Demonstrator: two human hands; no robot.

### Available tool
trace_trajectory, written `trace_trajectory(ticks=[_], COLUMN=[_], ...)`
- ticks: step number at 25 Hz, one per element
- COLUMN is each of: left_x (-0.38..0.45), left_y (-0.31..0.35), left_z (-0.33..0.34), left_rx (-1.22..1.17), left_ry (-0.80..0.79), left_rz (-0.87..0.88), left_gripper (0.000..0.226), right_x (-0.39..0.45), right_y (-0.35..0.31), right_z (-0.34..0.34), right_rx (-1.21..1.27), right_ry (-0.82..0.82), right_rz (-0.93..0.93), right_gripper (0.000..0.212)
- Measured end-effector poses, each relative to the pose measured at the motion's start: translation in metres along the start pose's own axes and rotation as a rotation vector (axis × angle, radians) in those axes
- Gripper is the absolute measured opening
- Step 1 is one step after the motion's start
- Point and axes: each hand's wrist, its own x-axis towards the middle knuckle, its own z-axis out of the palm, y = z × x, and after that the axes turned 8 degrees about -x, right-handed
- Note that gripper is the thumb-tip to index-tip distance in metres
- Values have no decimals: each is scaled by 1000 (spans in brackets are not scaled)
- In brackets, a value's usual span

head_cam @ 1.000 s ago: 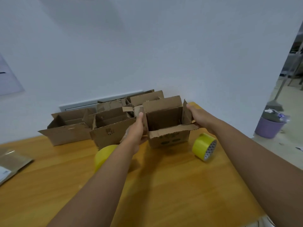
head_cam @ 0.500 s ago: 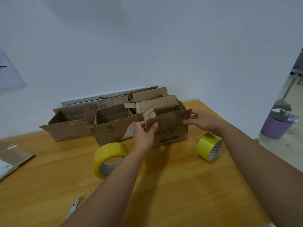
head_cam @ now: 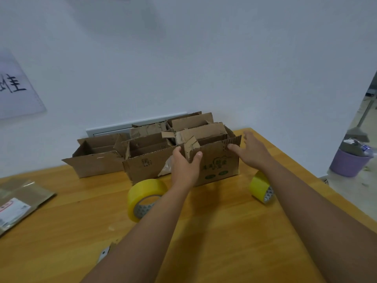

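The small cardboard box (head_cam: 218,166) sits toward the back of the desk (head_cam: 204,231), right in front of a row of other open boxes (head_cam: 146,160), with one yellow tape roll (head_cam: 142,193) near its left and another roll (head_cam: 260,187) near its right. The left hand (head_cam: 184,170) has its fingers (head_cam: 177,150) clamped on the crumpled side flap (head_cam: 190,146). The right hand (head_cam: 252,152) is at the front flap's right end, fingers apart and straight, with the thumb tip looking like it touches the cardboard.

Open cartons stand in a row at the rear of the surface (head_cam: 214,231), against the wall. The front carton (head_cam: 218,166) closes the row's right end, with the left hand (head_cam: 184,170) gripping its left corner and the right hand (head_cam: 252,152) at its right top edge. A second carton (head_cam: 146,163) touches its left side. One tape roll (head_cam: 145,196) lies before that carton, another tape roll (head_cam: 261,188) right of the front carton. A packet (head_cam: 18,203) lies far left.
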Motion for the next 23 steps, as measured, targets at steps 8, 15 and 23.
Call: trace_trajectory(ticks=[8,15,23], left_x=[-41,-73,-74], left_y=[3,-99,-196], left_z=[-118,-312,-443], left_rx=[423,792,890], left_ry=[155,364,353], left_rz=[577,433,-13], left_gripper=[56,47,54], right_x=[-89,-161,-209], right_y=[-126,-258,-327], right_z=[31,166,322], right_rx=[-264,-342,-370], right_ry=[275,16,-415], right_rz=[-488,-754,-741], right_gripper=[75,74,69])
